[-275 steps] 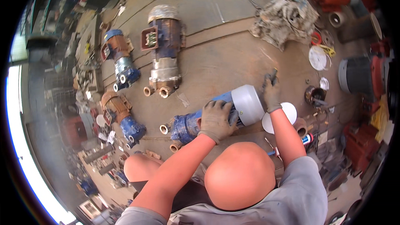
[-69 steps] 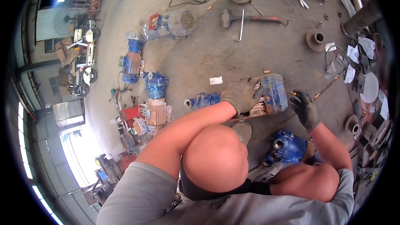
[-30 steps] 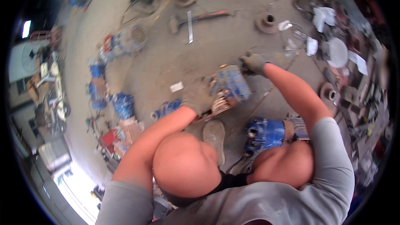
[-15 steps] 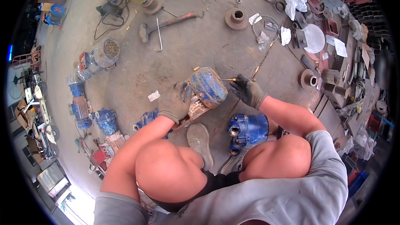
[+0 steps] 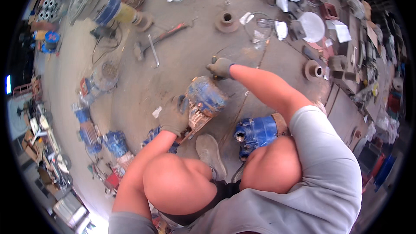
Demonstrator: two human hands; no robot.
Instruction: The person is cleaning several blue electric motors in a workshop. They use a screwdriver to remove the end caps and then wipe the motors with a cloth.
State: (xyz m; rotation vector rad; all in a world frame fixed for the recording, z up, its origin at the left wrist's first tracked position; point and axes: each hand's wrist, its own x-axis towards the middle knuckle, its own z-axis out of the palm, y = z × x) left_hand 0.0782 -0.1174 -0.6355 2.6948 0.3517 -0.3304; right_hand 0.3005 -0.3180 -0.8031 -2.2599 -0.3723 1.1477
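Right hand: in a dark grey glove, fingers curled closed around a slim dark tool with a yellowish part, too blurred for naming its kind; held at the far right end of a worn blue electric motor with coppery metal fins, contact uncertain.
Left hand: in a grey-brown glove, laid over the motor's middle, fingers partly spread; firm grip or mere rest impossible to tell.
Motor: lying aslant on the grey-brown floor, just beyond the grey shoe; slimmer end near left, broad end far right.
Rounded, scuffed blue end cover: seated on the broad end, no gap in sight.
Done: motor outwardly whole, cover on; fasteners too blurred for any count.
Left: by judgement, work at the covered end unfinished, with tool in hand and motor held under the other glove.
Blue motor with rusty brown end: near right, well apart, untouched.
Red-handled hammer and silvery metal bar: far left on the floor, just beside each other, not in use.
Rusty brown flanged ring: farther off, also untouched.
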